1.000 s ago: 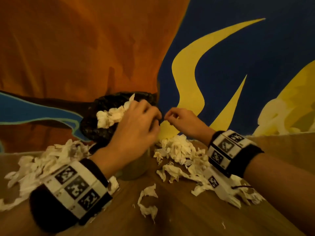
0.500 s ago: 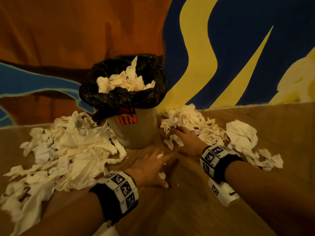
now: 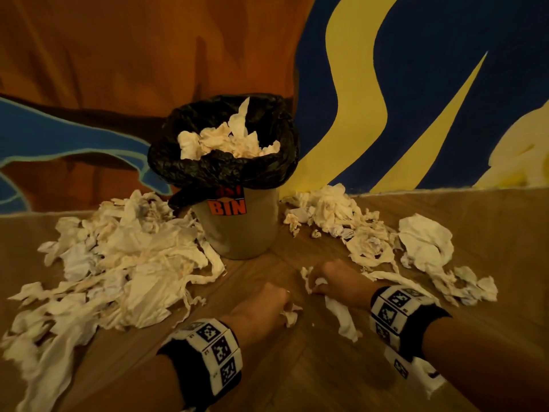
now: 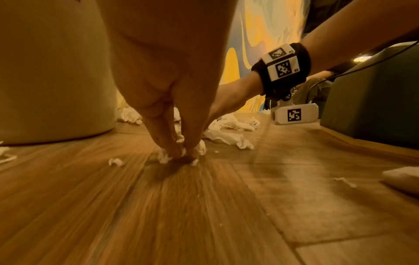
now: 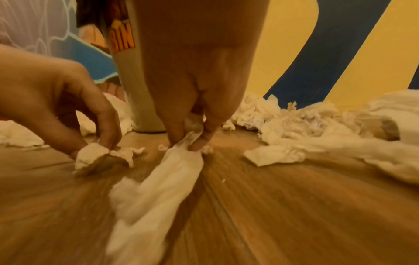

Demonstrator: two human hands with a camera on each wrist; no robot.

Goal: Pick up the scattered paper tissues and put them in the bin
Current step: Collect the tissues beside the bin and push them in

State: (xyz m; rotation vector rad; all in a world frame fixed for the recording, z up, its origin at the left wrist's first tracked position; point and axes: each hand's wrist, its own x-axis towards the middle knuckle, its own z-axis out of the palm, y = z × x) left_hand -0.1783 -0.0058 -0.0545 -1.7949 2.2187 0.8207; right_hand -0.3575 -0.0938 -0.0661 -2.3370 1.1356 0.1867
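A grey bin (image 3: 237,230) with a black liner (image 3: 219,171) stands on the floor, heaped with tissues (image 3: 228,141). Crumpled white tissues lie in a big pile (image 3: 124,263) left of it and a smaller spread (image 3: 371,239) on its right. In front of the bin my left hand (image 3: 282,304) pinches a small tissue scrap (image 4: 167,156) against the floor. Beside it my right hand (image 3: 319,285) pinches a long twisted tissue (image 5: 163,182) that trails back toward my wrist. The same scrap (image 5: 90,154) shows in the right wrist view under the left fingers (image 5: 106,136).
The wooden floor (image 3: 297,367) meets a painted wall (image 3: 416,84) just behind the bin. A dark green-grey object (image 4: 374,100) with a cable sits low at the right in the left wrist view. Tiny tissue crumbs (image 4: 115,161) dot the boards.
Both hands came down from the bin's rim to the floor. Since half a second ago the flat hands have drawn back toward me and curled, each pinching tissue.
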